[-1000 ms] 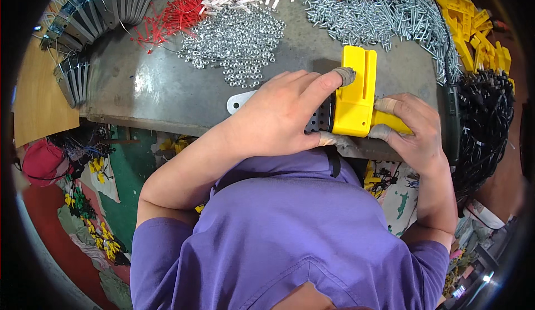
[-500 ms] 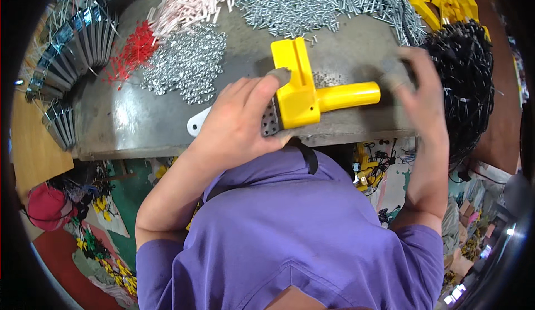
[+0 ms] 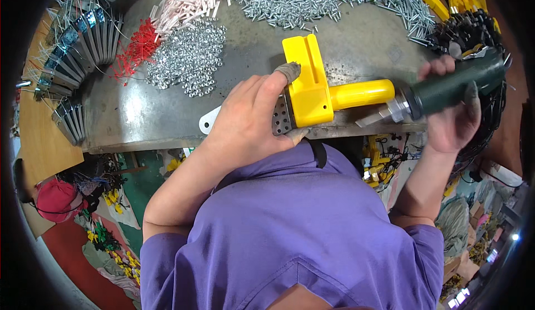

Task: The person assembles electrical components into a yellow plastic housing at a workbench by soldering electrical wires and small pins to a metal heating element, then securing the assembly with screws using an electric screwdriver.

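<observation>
Left hand [image 3: 242, 109]: half closed, palm down, I'm gripping the yellow housing [image 3: 309, 84] where it's meeting the perforated dark plate [image 3: 282, 115]. One wrapped finger is reaching onto the housing's top face, thumb is sitting at the near side. Housing is sitting at the bench's near edge, yellow handle [image 3: 365, 93] pointing right; can't tell if it's resting or held just above. Pale metal tab [image 3: 209, 120] with a hole is poking out left of my hand.

Right hand [image 3: 454, 123]: curled around the body of a dark green power tool [image 3: 460, 81], thumb on the near side, fingertips showing beyond it. Chuck [image 3: 397, 111] and flat bit [image 3: 370, 120] are pointing left, just beside the handle's end; can't tell if they're touching it.

On the grey bench [image 3: 245, 42]: loose nuts [image 3: 189, 53], red pieces [image 3: 139, 48] and pinkish-white sticks [image 3: 189, 0] are lying left, screws [image 3: 312, 0] along the far side. Black cables [image 3: 487, 117] are bunching beyond my right hand
</observation>
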`<move>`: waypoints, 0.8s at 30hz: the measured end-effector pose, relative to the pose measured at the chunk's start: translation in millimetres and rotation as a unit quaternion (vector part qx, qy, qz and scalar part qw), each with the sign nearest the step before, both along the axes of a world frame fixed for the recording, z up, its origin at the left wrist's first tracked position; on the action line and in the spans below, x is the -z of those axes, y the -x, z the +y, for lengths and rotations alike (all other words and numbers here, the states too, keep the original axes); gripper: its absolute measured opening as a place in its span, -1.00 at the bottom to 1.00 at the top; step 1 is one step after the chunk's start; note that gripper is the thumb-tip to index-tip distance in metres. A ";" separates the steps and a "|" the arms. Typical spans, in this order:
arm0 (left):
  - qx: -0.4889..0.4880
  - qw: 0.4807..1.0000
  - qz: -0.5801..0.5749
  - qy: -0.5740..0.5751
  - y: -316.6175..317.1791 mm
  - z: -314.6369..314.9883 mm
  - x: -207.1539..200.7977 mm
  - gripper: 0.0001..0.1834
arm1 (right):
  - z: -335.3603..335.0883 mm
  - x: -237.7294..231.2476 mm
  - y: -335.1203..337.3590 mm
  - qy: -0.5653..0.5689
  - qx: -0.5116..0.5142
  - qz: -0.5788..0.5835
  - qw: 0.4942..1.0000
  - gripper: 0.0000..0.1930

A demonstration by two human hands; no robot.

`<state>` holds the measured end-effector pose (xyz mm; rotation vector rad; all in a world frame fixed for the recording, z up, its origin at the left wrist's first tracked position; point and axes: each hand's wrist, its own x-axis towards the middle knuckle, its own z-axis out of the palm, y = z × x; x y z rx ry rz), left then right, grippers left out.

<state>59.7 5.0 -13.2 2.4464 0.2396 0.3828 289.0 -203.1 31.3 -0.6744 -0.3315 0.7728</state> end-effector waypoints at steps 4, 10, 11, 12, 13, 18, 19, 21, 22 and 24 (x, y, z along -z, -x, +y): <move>0.010 1.000 -0.006 -0.007 0.2 1.9 1.2 -0.08 | 20.5 22.2 3.5 -0.081 0.043 0.107 0.990 -0.63; 0.019 0.999 -0.032 -0.015 -0.9 1.5 0.5 -0.10 | 24.3 34.6 1.4 -0.117 0.024 0.171 0.978 -0.64; 0.024 0.999 -0.033 -0.018 -0.2 3.0 -0.2 -0.10 | 24.0 36.1 0.1 -0.133 0.015 0.182 0.974 -0.64; 0.037 0.998 -0.056 -0.007 -1.6 3.2 3.4 -0.11 | 23.6 35.5 1.0 -0.136 0.015 0.180 0.974 -0.63; 0.025 0.998 -0.049 -0.013 -2.5 3.6 3.0 -0.11 | 23.5 33.8 1.4 -0.139 0.016 0.177 0.974 -0.63; 0.021 0.998 -0.054 0.007 4.8 12.5 1.4 -0.22 | 22.9 34.7 -7.1 -0.100 0.032 0.168 0.980 -0.58; 0.013 0.998 -0.059 0.033 9.7 19.6 1.7 -0.26 | 24.1 32.9 -7.1 -0.097 0.031 0.176 0.979 -0.54; -0.062 0.996 -0.064 -0.009 24.7 36.7 -0.7 -0.50 | 22.4 29.7 -6.1 -0.093 0.043 0.183 0.978 -0.50; -0.065 0.994 -0.059 -0.062 29.7 48.6 -7.1 -0.61 | 21.1 26.7 -5.0 -0.093 0.049 0.172 0.980 -0.46; -0.061 0.992 -0.009 -0.114 47.4 61.2 -12.0 -0.65 | 23.5 29.6 -5.8 -0.097 0.040 0.164 0.981 -0.40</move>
